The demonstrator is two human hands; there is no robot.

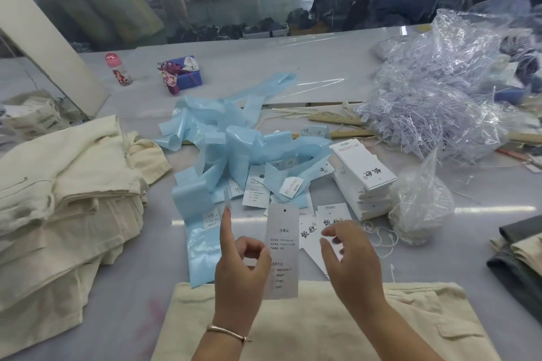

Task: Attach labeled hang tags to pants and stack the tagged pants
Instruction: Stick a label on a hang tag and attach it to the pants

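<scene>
Cream pants (322, 328) flat at bottom centre. Hang tag (282, 252) upright mid-frame, pinched by left hand (242, 267), index finger straight. Right hand (350, 255) just beside, fingers loosely curled, empty. Labelling step; next needs sticker from blue backing strips (234, 152), likely.

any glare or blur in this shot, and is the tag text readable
Head view: overhead lights glare in streaks on the glossy table; wide-angle bending curves its far edge; the hang tag in the left hand is soft, its small print unreadable; the right hand looks slightly motion-blurred.
</scene>
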